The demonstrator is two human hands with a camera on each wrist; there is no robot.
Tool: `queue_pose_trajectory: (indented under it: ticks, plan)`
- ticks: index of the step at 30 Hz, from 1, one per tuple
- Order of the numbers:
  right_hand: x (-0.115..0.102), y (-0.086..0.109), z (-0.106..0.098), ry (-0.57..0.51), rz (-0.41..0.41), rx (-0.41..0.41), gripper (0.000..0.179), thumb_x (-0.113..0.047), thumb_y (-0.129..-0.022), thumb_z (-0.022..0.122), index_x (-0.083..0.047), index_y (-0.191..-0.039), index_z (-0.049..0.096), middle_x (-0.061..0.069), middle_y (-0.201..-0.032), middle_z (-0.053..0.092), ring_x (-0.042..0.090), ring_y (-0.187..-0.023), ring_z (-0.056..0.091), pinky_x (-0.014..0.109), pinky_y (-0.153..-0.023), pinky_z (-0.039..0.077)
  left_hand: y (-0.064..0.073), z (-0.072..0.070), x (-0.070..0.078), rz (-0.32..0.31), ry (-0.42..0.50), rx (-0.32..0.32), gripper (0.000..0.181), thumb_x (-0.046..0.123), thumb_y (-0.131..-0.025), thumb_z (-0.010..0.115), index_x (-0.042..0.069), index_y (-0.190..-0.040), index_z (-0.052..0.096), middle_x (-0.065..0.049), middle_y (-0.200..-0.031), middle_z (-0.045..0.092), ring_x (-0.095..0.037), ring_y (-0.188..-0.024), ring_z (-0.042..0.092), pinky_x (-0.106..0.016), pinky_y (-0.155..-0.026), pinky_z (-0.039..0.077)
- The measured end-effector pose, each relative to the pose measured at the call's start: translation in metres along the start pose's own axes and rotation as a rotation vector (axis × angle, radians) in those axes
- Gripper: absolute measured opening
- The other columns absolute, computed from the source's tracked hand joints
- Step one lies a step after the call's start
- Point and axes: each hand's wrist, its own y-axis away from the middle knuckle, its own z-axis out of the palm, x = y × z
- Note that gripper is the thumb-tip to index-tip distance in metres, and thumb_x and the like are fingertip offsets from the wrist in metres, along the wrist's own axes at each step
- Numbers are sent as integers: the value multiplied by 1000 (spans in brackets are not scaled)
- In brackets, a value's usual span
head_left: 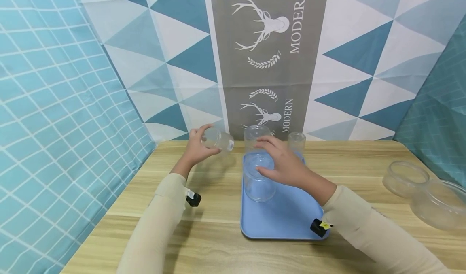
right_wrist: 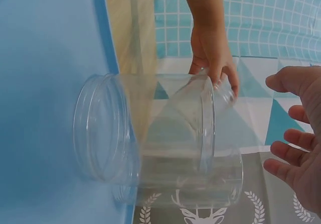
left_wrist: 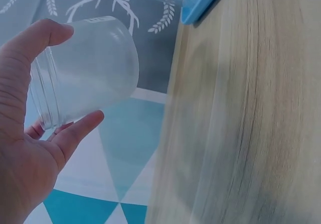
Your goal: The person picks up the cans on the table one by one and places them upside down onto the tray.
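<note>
My left hand (head_left: 196, 147) grips a clear jar (left_wrist: 95, 68) above the wooden table, left of the blue tray. The jar is tipped on its side, its threaded neck toward my palm and its base pointing right. On the tray (head_left: 291, 221) stands a clear jar (head_left: 260, 187), with another tall clear jar (head_left: 251, 135) behind it. Beside these jars my right hand (head_left: 285, 162) hovers with fingers spread and parted from the thumb. In the right wrist view a gap shows between those fingers (right_wrist: 296, 138) and the jar. A narrower clear jar (head_left: 297, 140) stands at the tray's far right.
Two wide, low clear containers sit on the right of the table: a smaller one (head_left: 404, 183) and a larger one (head_left: 438, 209) close in front. A patterned cloth (head_left: 189, 35) hangs behind the table (head_left: 204, 241), with a blue checked cloth (head_left: 54, 124) on the left.
</note>
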Motion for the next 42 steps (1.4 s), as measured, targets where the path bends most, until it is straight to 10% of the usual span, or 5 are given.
queue_pose_trajectory:
  ticks: [23,35,42]
  plan:
    - [-3,-8,8,-273,172,88,57,-9,-79,80,1,-129,55,18,-133,49,31,-119,51,49,-94,50,26,-6,37,181,127,-32,87,13,-68,88,24,-143,45,-22,-132,30,-36,-117,44,-45,-81,56]
    - [0,-6,6,-478,357,102,48,-11,-89,71,1,-132,52,15,-130,51,35,-117,55,48,-92,51,50,-12,94,274,212,-55,82,-4,-69,82,4,-141,44,-28,-125,32,-42,-116,41,-48,-84,55]
    - [2,-5,2,-609,515,70,48,-20,-94,65,-3,-136,49,17,-135,51,33,-119,55,47,-95,50,47,-3,93,340,233,-56,83,-4,-67,84,6,-139,45,-29,-127,30,-45,-116,41,-47,-84,55]
